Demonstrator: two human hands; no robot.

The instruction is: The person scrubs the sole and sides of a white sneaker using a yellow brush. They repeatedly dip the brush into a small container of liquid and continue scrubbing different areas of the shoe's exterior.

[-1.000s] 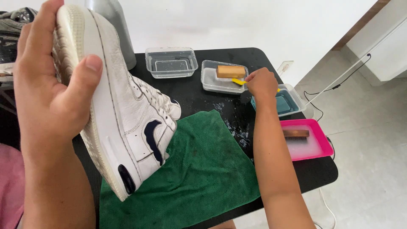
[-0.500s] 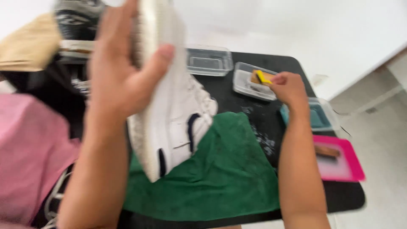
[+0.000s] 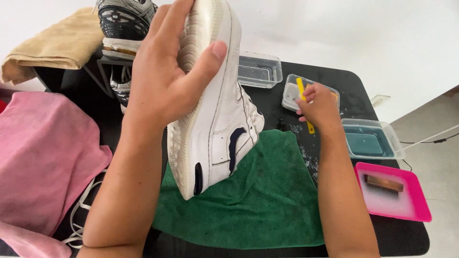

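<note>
Black table [image 3: 363, 95]: pink tray [image 3: 420, 210] w/ brush [image 3: 384, 183], teal-water tub [image 3: 393, 143].

Black surface [image 3: 354, 86], rounded far-right corner, wet flecks mid-right. Green towel [image 3: 258, 200] spread at near centre. Far centre: clear tray [image 3: 260, 71]. Right of it, a second clear tray [image 3: 292, 91]; nearer right, a clear tub of teal liquid [image 3: 370, 139]. Near right: pink tray [image 3: 394, 198] with a brush. Pink cloth [image 3: 43, 153] drapes the left side.
</note>
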